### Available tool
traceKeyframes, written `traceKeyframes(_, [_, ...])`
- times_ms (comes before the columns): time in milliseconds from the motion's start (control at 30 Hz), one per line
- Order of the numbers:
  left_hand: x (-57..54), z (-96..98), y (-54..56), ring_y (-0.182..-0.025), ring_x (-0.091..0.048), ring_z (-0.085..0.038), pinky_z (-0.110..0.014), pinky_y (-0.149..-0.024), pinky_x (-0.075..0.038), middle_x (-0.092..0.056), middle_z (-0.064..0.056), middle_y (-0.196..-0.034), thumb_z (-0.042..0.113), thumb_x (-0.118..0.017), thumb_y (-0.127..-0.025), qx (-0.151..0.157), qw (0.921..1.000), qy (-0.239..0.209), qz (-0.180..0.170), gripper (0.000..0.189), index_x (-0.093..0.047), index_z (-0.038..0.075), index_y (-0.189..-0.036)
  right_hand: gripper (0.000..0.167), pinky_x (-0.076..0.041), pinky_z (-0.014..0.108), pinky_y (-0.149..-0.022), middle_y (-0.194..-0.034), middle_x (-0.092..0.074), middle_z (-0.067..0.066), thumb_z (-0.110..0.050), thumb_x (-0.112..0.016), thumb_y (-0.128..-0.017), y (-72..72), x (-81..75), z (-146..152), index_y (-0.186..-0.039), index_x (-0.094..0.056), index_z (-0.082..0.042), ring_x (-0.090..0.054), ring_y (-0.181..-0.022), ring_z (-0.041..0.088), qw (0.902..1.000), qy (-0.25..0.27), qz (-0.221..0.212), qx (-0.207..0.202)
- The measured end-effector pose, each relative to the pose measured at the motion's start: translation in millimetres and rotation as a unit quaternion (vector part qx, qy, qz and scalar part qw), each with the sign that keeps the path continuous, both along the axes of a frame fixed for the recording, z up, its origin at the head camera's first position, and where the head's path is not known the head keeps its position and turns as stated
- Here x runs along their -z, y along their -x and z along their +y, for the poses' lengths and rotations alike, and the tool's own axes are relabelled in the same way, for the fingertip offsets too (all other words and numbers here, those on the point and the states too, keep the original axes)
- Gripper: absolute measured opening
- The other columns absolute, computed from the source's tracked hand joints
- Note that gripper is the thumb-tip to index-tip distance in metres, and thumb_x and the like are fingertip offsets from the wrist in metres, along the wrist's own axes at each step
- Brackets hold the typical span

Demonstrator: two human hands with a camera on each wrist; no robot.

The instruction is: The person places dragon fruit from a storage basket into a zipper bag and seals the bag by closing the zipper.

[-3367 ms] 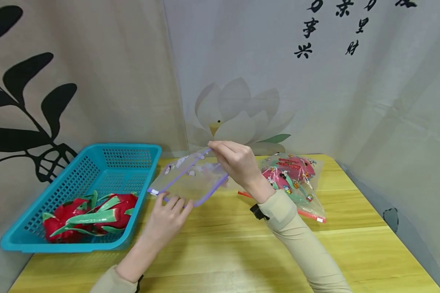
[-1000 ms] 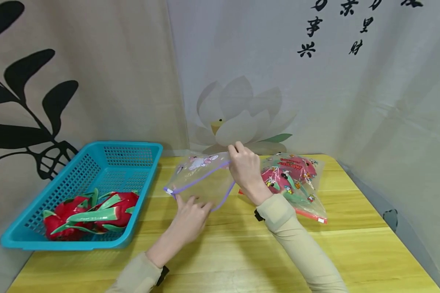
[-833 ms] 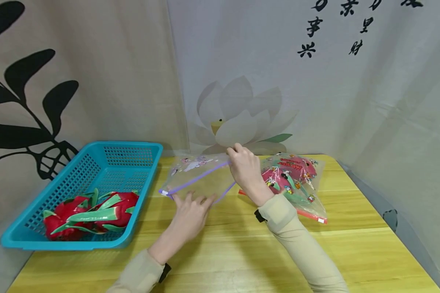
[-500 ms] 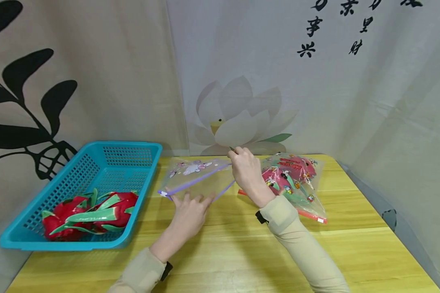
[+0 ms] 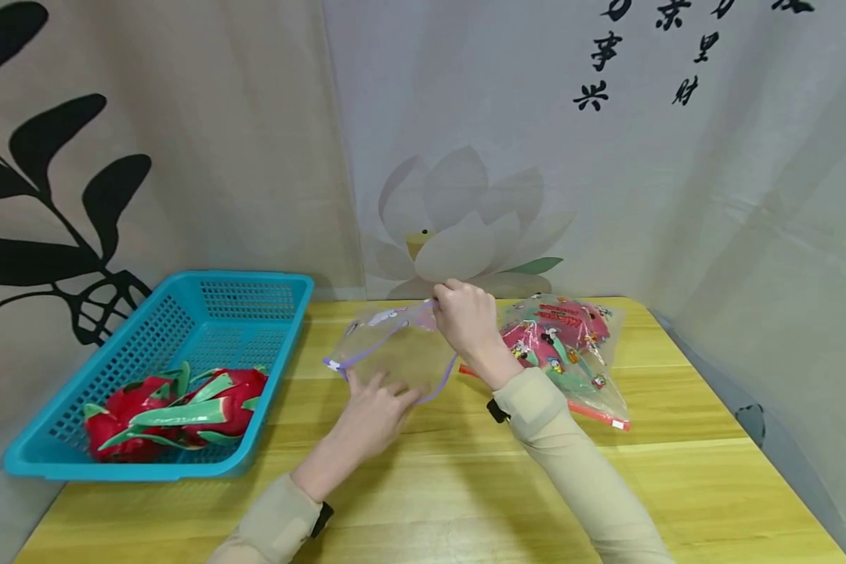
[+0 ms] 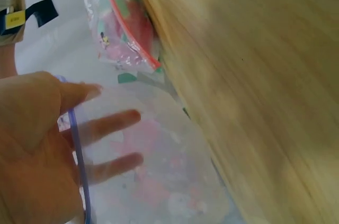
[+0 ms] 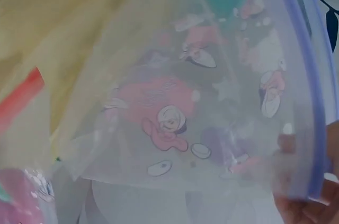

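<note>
1. While our right hand [image 5: 468, 319] is pinching the purple-edged bag [image 5: 407, 345], our left hand [image 5: 381, 411] is touching it with straight fingers.
2. That bag is sitting just past our left hand.
3. The red-edged bag [image 5: 564, 345] is lying beside our right hand.
4. Left of both hands, red fruits [image 5: 236, 395] are lying in the blue basket [image 5: 247, 333].

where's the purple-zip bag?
Head view, centre: the purple-zip bag is between the blue basket and the red-zip bag, held by the right hand.
</note>
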State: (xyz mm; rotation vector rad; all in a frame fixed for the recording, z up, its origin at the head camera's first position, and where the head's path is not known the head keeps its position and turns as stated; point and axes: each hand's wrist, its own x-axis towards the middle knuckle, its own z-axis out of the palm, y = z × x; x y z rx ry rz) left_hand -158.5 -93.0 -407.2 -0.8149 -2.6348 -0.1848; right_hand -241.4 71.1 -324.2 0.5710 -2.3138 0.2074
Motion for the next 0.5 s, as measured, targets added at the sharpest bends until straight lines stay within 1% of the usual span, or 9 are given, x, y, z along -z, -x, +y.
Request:
traceKeyframes(133, [0.7, -0.4, 1.0, -0.107, -0.062, -0.038, -0.083, -0.092, -0.023, -0.074, -0.002, -0.1, 0.024, -0.059, -0.093, 0.026, 0.9992, -0.006, -0.029, 0.025, -0.068, 0.026, -0.116, 0.013, -0.046, 0.032, -0.041, -0.065, -0.065, 0.005, -0.002, -0.068, -0.08, 3.9, -9.0, 2.2, -0.068, -0.067, -0.008, -0.057, -0.048, 0.019, 0.9997, 0.016, -0.015, 0.013])
traceKeyframes(200, [0.1, -0.4, 2.0, -0.107, -0.062, -0.035, -0.083, -0.093, -0.022, -0.074, -0.001, -0.101, 0.024, -0.057, -0.094, 0.032, 0.9988, -0.001, -0.037, 0.024, -0.068, 0.027, -0.115, 0.012, -0.048, 0.034, -0.043, -0.067, -0.066, 0.005, -0.001, -0.068, -0.08, 5.4, -12.1, 3.4, -0.07, -0.068, -0.008, -0.061, -0.051, 0.023, 0.9993, 0.025, -0.019, 0.017])
traceKeyframes(267, [-1.0, -0.6, 3.5, -0.106, -0.063, -0.034, -0.083, -0.092, -0.023, -0.074, 0.0, -0.102, 0.023, -0.057, -0.094, 0.036, 0.9986, 0.005, -0.038, 0.024, -0.068, 0.027, -0.115, 0.01, -0.05, 0.036, -0.045, -0.07, -0.068, 0.005, -0.002, -0.069, -0.08, 6.5, -13.6, 4.6, -0.072, -0.069, -0.008, -0.065, -0.055, 0.026, 0.9992, 0.029, -0.023, 0.017])
traceKeyframes(367, [-2.3, -2.0, 7.0, -0.108, -0.063, -0.035, -0.083, -0.09, -0.026, -0.074, 0.0, -0.104, 0.02, -0.059, -0.093, 0.035, 0.999, 0.015, -0.023, 0.026, -0.067, 0.028, -0.116, 0.007, -0.052, 0.036, -0.047, -0.074, -0.07, 0.004, -0.003, -0.07, -0.08, 7.2, -12.9, 6.5, -0.075, -0.071, -0.008, -0.067, -0.06, 0.027, 0.9994, 0.028, -0.021, 0.001])
traceKeyframes(433, [-3.0, -3.9, 9.9, -0.109, -0.062, -0.035, -0.082, -0.088, -0.028, -0.073, 0.0, -0.105, 0.019, -0.061, -0.091, 0.029, 0.9994, 0.019, -0.003, 0.029, -0.066, 0.029, -0.118, 0.004, -0.053, 0.035, -0.049, -0.075, -0.07, 0.005, -0.004, -0.071, -0.081, 6.9, -11.7, 8.1, -0.077, -0.071, -0.007, -0.068, -0.061, 0.026, 0.9994, 0.022, -0.013, -0.022])
traceKeyframes(500, [-3.1, -6.3, 13.0, -0.11, -0.062, -0.034, -0.081, -0.087, -0.031, -0.072, 0.0, -0.107, 0.02, -0.062, -0.091, 0.023, 0.9994, 0.019, 0.016, 0.031, -0.064, 0.029, -0.12, 0.002, -0.055, 0.034, -0.052, -0.079, -0.071, 0.004, -0.006, -0.071, -0.082, 6.0, -10.3, 10.1, -0.081, -0.072, -0.007, -0.069, -0.066, 0.024, 0.9986, 0.016, -0.002, -0.05])
